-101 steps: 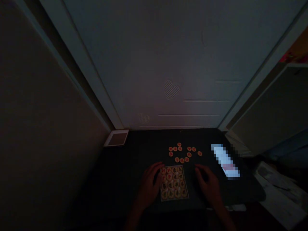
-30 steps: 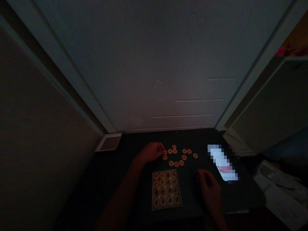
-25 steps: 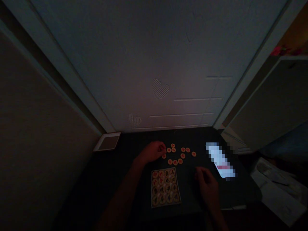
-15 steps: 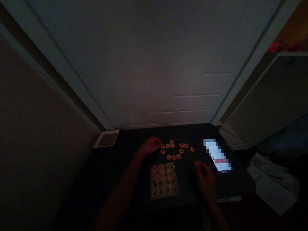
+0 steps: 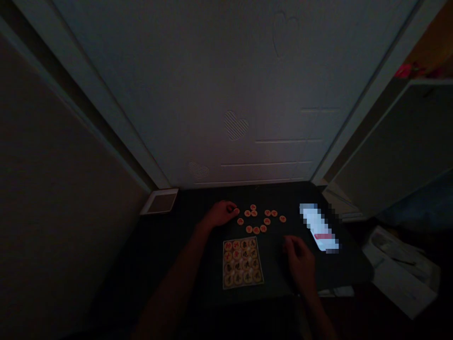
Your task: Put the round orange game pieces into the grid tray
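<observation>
My left hand (image 5: 223,213) is closed at the fingertips on a round Chinese chess piece (image 5: 236,211) with a red character. Just right of it, several more red-marked chess pieces (image 5: 254,213) lie scattered face up on the dark table. Nearer me is a square tray (image 5: 262,269) filled with rows of chess pieces, a few red and most black. My right hand (image 5: 300,259) is held to the right of the tray with its fingers curled together. Whatever those fingers may hold is hidden in the dim light.
A lit phone (image 5: 318,229), blurred out, lies on the right of the dark table (image 5: 279,283). A shallow white-rimmed tray (image 5: 161,202) is at the far left corner. Behind rises a pale panel (image 5: 198,94) with heart patterns. A white box (image 5: 403,274) sits lower right.
My left hand has drawn its chess piece slightly left, widening the gap to the neighbouring pieces. My right hand has stayed nearly still. The view has shifted a little.
</observation>
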Demonstrator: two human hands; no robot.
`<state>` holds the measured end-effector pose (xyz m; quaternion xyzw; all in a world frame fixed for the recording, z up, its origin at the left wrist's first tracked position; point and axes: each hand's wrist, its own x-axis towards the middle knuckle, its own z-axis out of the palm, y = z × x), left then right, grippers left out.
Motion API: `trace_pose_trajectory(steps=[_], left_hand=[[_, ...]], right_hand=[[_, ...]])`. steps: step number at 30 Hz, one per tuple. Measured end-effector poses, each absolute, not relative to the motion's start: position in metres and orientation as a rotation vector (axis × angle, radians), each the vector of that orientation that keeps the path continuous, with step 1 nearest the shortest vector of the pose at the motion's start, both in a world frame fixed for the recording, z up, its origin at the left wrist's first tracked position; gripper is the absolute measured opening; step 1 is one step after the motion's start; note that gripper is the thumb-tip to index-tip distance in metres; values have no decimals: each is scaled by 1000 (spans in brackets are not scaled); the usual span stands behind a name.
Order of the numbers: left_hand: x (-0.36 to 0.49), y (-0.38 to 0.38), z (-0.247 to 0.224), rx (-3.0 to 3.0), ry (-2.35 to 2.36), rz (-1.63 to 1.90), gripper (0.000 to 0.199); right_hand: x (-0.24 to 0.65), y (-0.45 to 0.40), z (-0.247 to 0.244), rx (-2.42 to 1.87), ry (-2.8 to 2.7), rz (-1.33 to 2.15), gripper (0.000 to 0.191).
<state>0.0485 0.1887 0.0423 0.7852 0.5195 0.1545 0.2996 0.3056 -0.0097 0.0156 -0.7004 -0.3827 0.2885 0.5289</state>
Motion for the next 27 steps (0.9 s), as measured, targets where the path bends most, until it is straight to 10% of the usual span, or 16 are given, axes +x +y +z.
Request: trace_pose_trajectory(steps=[27], left_hand=[[87,55,78,1480,1049,861,31]], right_hand=[[295,-17,19,-1523,-1126,620,33]])
